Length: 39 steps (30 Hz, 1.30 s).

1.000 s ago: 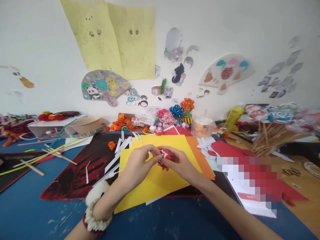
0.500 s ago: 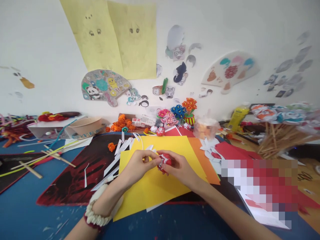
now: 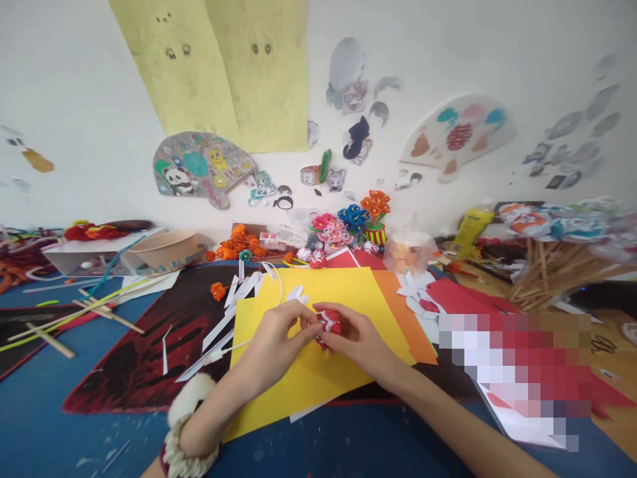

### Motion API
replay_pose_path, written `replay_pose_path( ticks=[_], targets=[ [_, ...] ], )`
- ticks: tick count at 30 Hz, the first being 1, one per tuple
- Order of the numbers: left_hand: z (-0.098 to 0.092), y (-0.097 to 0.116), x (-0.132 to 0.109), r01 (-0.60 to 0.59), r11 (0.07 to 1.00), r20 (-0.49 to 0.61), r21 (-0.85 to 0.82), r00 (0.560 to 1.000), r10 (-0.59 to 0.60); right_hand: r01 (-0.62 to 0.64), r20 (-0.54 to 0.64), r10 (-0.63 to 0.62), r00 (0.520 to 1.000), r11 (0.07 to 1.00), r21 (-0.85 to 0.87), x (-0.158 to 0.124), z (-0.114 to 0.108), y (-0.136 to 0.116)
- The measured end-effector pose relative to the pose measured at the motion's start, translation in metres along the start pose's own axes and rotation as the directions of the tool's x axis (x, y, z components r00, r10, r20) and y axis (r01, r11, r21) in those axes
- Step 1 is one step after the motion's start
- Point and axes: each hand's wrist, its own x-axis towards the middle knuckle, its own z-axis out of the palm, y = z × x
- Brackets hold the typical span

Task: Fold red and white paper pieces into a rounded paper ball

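A small red-and-white ball point(image 3: 329, 321), seemingly made of folded paper, is cupped in the fingers of my right hand point(image 3: 355, 338). My left hand point(image 3: 284, 332) pinches at the ball's left side, thumb and forefinger pressed together; what exactly lies between those fingertips is hidden. Both hands hover over yellow paper sheets point(image 3: 269, 385). Just beyond the left fingers, white folded paper pieces point(image 3: 297, 294) rest on the yellow sheet. A similar red-and-white ball point(image 3: 317, 258) sits farther back, close to the flowers.
White paper strips point(image 3: 219, 330) and a white cable point(image 3: 215, 355) lie to the left on a dark mat point(image 3: 124, 358). Orange paper point(image 3: 423, 345) and red paper point(image 3: 458, 295) are on the right. Beaded flowers point(image 3: 354, 219) and a wrapped cup point(image 3: 409, 251) stand behind.
The ball has turned slightly between my fingers. My left forearm and its scrunchie have shifted a little left and down, and the whole view has tilted slightly.
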Motion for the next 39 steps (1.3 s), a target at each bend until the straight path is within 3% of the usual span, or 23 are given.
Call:
replay_pose_path(
  ticks=[5, 9, 12, 17, 22, 29, 39],
  targets=[
    [-0.001, 0.000, -0.006, -0.153, 0.978, -0.003, 0.141, 0.988, 0.155, -0.062, 0.038, 0.058, 0.998, 0.988, 0.140, -0.005, 0.001, -0.009],
    [-0.001, -0.003, -0.008, -0.301, 0.912, 0.025, 0.278, 0.951, 0.307, -0.169, 0.123, 0.137, 0.983, 0.937, 0.305, -0.006, -0.001, -0.006],
    [-0.003, -0.003, -0.009, -0.366, 0.899, 0.035, 0.241, 0.929, 0.368, -0.225, 0.178, 0.178, 0.968, 0.928, 0.297, -0.006, -0.003, -0.003],
    [-0.015, 0.003, -0.007, -0.272, 0.961, -0.026, 0.056, 0.962, 0.273, -0.105, 0.085, 0.085, 0.993, 0.959, 0.262, -0.006, -0.003, -0.005],
    [-0.018, 0.006, -0.009, -0.206, 0.978, -0.045, 0.030, 0.977, 0.207, -0.013, 0.034, 0.006, 0.999, 0.979, 0.204, -0.005, -0.003, -0.006],
    [-0.005, 0.005, -0.014, -0.245, 0.931, -0.023, 0.271, 0.965, 0.260, 0.028, 0.035, -0.034, 0.999, 0.986, 0.162, -0.005, -0.003, -0.002],
    [-0.004, 0.007, -0.016, -0.275, 0.841, -0.010, 0.466, 0.949, 0.316, 0.056, 0.032, -0.058, 0.998, 0.995, 0.080, -0.005, -0.004, -0.001]
  ],
)
